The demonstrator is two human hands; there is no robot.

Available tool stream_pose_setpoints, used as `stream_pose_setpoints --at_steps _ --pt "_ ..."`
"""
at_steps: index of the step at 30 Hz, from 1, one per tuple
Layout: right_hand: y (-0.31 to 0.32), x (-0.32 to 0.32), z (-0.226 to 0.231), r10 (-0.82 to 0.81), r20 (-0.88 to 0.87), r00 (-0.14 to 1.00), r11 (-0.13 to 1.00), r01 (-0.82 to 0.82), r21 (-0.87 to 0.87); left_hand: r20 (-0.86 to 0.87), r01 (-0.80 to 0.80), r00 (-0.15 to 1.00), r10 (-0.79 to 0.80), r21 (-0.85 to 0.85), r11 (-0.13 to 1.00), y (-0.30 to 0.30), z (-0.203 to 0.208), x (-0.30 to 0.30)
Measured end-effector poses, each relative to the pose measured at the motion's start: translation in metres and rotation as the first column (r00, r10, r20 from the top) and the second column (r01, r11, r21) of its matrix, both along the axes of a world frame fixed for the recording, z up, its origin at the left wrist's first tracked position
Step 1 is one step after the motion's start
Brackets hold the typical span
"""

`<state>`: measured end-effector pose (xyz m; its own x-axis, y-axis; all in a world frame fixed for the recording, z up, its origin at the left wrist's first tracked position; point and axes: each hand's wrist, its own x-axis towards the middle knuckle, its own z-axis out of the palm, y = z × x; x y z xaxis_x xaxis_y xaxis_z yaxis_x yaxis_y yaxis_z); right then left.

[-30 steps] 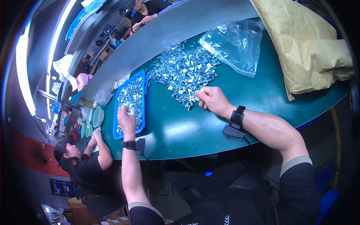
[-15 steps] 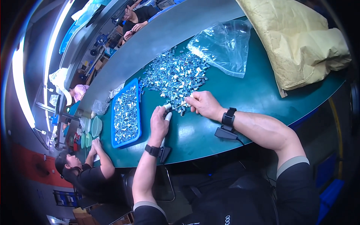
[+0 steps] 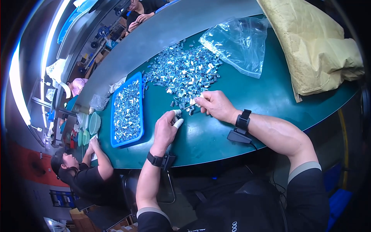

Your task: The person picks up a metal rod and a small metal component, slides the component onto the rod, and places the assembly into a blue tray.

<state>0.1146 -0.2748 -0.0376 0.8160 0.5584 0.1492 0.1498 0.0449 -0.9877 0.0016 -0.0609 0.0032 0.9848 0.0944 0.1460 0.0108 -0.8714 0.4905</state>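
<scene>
A large heap of small shiny metal pieces lies spread on the green table. At its near edge, my right hand is closed in a pinch on a thin, pointed tool, whose kind I cannot make out. Its tip reaches in among the nearest pieces. My left hand, with white covers on the thumb and a finger, is curled just left of the tool. A small dark piece shows between those fingertips. Left of the heap stands a blue tray filled with similar pieces.
A clear plastic bag lies beyond the heap, beside a large yellowish paper sack at the far right. A co-worker sits at the left near green bowls; another person works across the table. The green table has a curved front edge.
The whole view has shifted slightly. My left hand's covered fingertips have drawn back a little from the heap. My right hand keeps its pinch near the heap's edge.
</scene>
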Motion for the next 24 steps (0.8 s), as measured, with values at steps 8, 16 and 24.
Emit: stream_pose_setpoints --at_steps 8,16,24 --pt "0.000 -0.001 0.001 0.040 -0.020 0.999 0.998 -0.041 -0.037 0.072 0.127 0.987 -0.145 0.212 0.969 0.015 0.001 0.004" --pt "0.000 -0.002 0.004 0.071 0.031 0.997 0.993 -0.068 -0.095 0.094 0.126 0.990 -0.104 -0.261 0.957 -0.004 -0.005 0.008" --pt "0.003 -0.005 -0.005 0.051 0.130 0.990 0.997 -0.044 -0.056 0.073 0.063 0.997 -0.038 -0.385 0.921 -0.010 -0.018 0.007"
